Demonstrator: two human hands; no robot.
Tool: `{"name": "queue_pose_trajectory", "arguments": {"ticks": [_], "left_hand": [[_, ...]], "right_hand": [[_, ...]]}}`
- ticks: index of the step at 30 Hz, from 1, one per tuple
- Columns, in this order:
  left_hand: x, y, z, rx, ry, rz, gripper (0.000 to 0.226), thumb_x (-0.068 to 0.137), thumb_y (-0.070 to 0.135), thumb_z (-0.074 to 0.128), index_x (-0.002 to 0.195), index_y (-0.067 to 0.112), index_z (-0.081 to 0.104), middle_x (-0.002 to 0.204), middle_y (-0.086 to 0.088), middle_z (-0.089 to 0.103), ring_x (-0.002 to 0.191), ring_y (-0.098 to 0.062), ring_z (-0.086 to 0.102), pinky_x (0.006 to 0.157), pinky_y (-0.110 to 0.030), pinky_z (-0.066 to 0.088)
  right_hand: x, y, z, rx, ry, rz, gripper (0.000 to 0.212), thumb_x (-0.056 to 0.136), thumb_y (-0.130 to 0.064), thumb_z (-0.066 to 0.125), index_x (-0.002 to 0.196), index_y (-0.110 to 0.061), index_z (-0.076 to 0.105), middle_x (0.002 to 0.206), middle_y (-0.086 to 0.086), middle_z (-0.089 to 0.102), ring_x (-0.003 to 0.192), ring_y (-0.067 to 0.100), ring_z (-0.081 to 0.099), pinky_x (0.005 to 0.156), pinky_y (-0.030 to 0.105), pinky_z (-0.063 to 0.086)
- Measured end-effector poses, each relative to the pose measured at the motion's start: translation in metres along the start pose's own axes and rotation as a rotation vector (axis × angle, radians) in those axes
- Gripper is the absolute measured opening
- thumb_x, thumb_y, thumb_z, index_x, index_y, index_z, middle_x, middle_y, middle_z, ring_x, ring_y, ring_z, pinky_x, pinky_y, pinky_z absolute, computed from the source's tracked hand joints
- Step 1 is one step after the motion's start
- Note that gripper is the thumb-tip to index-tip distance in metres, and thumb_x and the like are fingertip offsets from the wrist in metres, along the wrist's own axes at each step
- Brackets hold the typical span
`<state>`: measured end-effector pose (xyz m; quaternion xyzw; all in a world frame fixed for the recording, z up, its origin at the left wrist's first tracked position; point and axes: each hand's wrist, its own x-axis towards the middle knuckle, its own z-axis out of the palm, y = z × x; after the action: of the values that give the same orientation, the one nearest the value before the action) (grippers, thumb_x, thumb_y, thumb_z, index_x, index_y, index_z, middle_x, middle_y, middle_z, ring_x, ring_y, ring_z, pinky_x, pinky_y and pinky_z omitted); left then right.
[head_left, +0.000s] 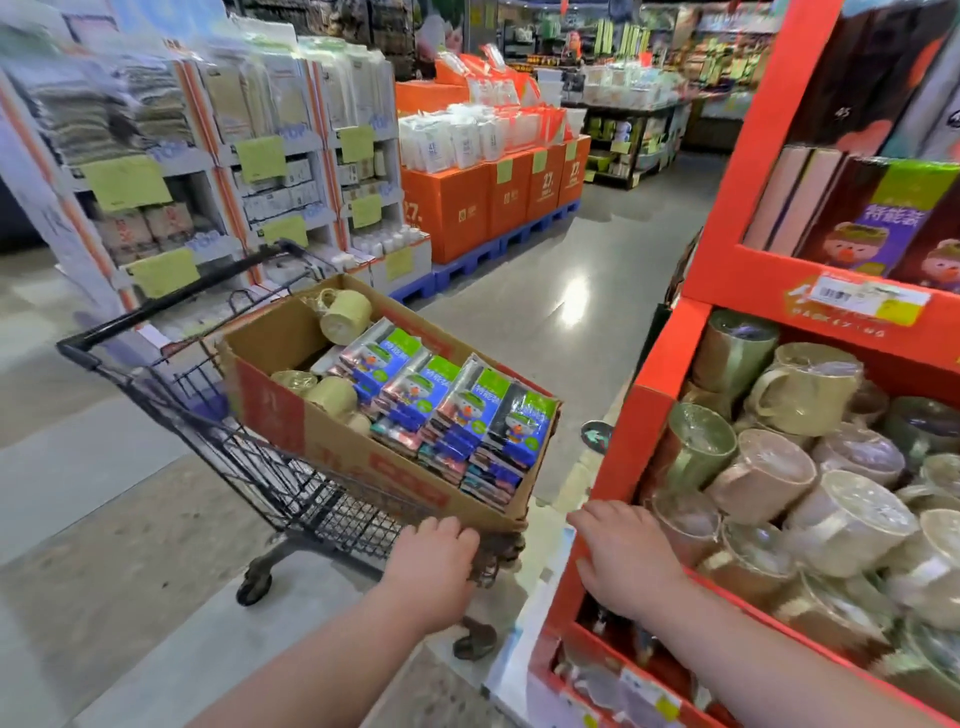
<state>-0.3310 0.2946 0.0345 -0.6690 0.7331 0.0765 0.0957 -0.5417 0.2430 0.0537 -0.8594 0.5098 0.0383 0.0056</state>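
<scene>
A black wire shopping cart (208, 415) stands in the aisle, carrying a tilted cardboard box (322, 441). Inside the box lie several blue and green packets (457, 410) and a few wrapped pale green mugs (345, 312). My left hand (434, 561) reaches to the near end of the cart just under the box's corner, fingers curled over its edge. My right hand (623, 556) lies spread against the front edge of the red display stand (654, 379), fingers straight, holding nothing. Wrapped mugs (800, 389) in green, beige and pink fill that stand's shelf.
The red stand's upper shelf holds boxed packs (883, 213). Across the grey floor (571, 249) stand orange boxes on blue pallets (488, 202) and white racks of packaged goods (218, 171) on the left. More shelving sits far back.
</scene>
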Motion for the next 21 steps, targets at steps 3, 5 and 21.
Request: {"name": "queue_pose_trajectory", "arguments": {"ticks": [3,5,21], "left_hand": [[-0.015,-0.030,0.004,-0.041,-0.012,-0.041,0.039,0.091,0.034,0.045,0.126,0.017,0.044,0.127,-0.007,0.046,0.122,-0.029,0.042,0.101,-0.042,0.037],[-0.022,-0.045,0.007,-0.060,-0.014,-0.070,0.039,0.092,0.033,0.044,0.127,0.017,0.044,0.127,-0.006,0.046,0.122,-0.028,0.042,0.103,-0.042,0.037],[0.003,-0.163,0.011,-0.110,-0.024,-0.266,0.042,0.093,0.032,0.046,0.132,0.018,0.042,0.132,-0.005,0.044,0.123,-0.026,0.040,0.102,-0.039,0.037]], "right_hand": [[0.013,-0.032,-0.001,-0.030,-0.062,-0.077,0.047,0.088,-0.029,0.049,0.135,-0.022,0.045,0.133,0.000,0.048,0.128,0.024,0.042,0.102,0.036,0.032],[0.024,-0.048,0.001,-0.048,-0.078,-0.103,0.049,0.091,-0.031,0.047,0.138,-0.022,0.039,0.138,0.001,0.043,0.131,0.023,0.038,0.106,0.035,0.029],[0.163,-0.136,0.017,0.002,-0.150,-0.279,0.046,0.091,-0.029,0.046,0.136,-0.023,0.041,0.140,0.002,0.043,0.131,0.025,0.038,0.109,0.039,0.029]]}}
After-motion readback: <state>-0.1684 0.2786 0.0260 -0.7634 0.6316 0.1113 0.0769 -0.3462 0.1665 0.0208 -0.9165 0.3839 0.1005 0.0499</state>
